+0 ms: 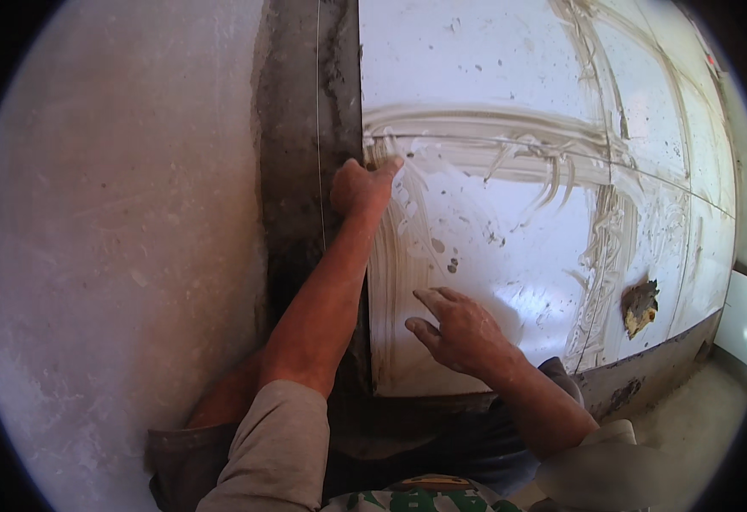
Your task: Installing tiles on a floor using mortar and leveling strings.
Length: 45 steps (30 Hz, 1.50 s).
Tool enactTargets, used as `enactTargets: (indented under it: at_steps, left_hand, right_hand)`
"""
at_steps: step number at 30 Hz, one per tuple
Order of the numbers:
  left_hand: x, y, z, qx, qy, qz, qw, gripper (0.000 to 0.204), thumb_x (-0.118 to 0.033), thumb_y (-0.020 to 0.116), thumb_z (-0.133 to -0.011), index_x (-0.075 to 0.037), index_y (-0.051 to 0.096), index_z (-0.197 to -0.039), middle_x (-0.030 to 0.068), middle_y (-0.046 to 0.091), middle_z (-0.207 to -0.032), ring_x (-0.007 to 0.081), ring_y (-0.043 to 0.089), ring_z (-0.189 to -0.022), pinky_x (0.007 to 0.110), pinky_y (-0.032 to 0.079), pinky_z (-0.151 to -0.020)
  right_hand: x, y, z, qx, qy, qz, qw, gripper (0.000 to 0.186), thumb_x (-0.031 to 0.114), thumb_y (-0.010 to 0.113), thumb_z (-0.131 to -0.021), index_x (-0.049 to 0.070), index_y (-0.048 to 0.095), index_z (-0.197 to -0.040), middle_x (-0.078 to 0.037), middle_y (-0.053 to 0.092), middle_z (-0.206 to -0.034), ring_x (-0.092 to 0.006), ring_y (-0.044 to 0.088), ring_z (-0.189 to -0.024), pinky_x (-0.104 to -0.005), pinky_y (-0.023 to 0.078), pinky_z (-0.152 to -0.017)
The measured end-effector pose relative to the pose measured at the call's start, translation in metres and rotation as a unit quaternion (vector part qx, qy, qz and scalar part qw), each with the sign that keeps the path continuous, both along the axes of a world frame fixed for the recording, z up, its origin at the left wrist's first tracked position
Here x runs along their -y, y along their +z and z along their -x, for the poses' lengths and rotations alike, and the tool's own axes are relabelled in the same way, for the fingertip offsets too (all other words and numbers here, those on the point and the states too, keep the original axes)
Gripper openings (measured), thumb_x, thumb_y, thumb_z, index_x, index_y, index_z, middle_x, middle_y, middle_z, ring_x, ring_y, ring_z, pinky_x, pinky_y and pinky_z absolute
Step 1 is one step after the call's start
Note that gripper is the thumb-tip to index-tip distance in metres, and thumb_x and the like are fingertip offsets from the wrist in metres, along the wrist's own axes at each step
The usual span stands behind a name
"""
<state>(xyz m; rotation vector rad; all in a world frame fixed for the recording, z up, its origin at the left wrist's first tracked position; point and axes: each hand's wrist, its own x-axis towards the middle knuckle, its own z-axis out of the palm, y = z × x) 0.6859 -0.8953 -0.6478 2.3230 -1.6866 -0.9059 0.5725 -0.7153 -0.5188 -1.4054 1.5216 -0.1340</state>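
Large white glossy tiles (510, 247) lie in front of me, streaked with grey-brown smears along their joints and left edge. My left hand (363, 186) is at the left edge of the near tile, close to a joint. Its thumb rests on the top face, and the other fingers curl down over the edge, their tips hidden. My right hand (467, 334) is over the near part of the same tile, fingers apart and holding nothing. Whether it touches the surface I cannot tell.
A thin taut string (319, 102) runs along the dark strip (292, 171) left of the tiles. Beyond that strip is a pale, dusty slab (126, 213). A dirty, crumpled piece like a sponge or rag (640, 309) lies on the tiles at right.
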Motion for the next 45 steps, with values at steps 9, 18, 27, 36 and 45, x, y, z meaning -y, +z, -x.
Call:
enactTargets:
  at_steps: [9,18,27,36,45]
  left_hand:
    - [-0.01,0.002,0.005,0.036,-0.029,0.018,0.999,0.067,-0.055,0.069,-0.074,0.005,0.062,-0.104,0.0257,0.064,-0.106,0.0403,0.061,-0.102,0.047,0.048,-0.085]
    - [-0.028,0.015,0.001,-0.001,-0.055,0.057,0.997,0.058,-0.042,0.068,-0.079,0.003,0.058,-0.114,0.0239,0.058,-0.111,0.0399,0.058,-0.103,0.047,0.047,-0.088]
    - [-0.039,0.003,-0.01,-0.037,-0.059,0.048,0.996,0.056,-0.037,0.069,-0.079,0.005,0.058,-0.114,0.024,0.058,-0.109,0.0403,0.059,-0.098,0.046,0.048,-0.086]
    - [-0.025,0.016,-0.007,-0.049,-0.005,0.002,0.999,0.055,-0.04,0.068,-0.079,0.004,0.06,-0.112,0.0264,0.064,-0.106,0.0401,0.062,-0.101,0.045,0.049,-0.087]
    - [-0.029,-0.017,-0.037,-0.217,0.019,0.091,0.972,0.054,-0.035,0.067,-0.081,0.006,0.06,-0.115,0.0175,0.069,-0.098,0.0263,0.066,-0.093,0.036,0.049,-0.081]
  right_hand:
    - [-0.002,-0.003,0.013,-0.02,-0.005,0.004,1.0,0.046,0.032,0.056,-0.091,-0.004,0.054,-0.119,-0.025,0.058,-0.116,-0.0389,0.055,-0.11,-0.0456,0.044,-0.095]
    - [-0.006,0.005,0.014,-0.022,-0.021,0.003,1.0,0.046,0.032,0.056,-0.091,-0.005,0.053,-0.119,-0.025,0.056,-0.118,-0.0386,0.055,-0.112,-0.0451,0.044,-0.096]
    - [-0.012,0.017,0.011,-0.024,-0.018,0.005,1.0,0.047,0.032,0.056,-0.092,-0.002,0.051,-0.124,-0.023,0.055,-0.122,-0.0378,0.054,-0.114,-0.045,0.044,-0.096]
    - [-0.01,0.011,0.009,-0.038,0.0,-0.002,0.999,0.046,0.033,0.054,-0.093,-0.004,0.053,-0.121,-0.024,0.055,-0.121,-0.0372,0.055,-0.113,-0.0458,0.044,-0.096]
    - [-0.012,-0.004,0.013,-0.023,-0.014,0.044,0.999,0.047,0.033,0.057,-0.091,-0.002,0.054,-0.122,-0.024,0.056,-0.119,-0.0378,0.055,-0.112,-0.0444,0.044,-0.096]
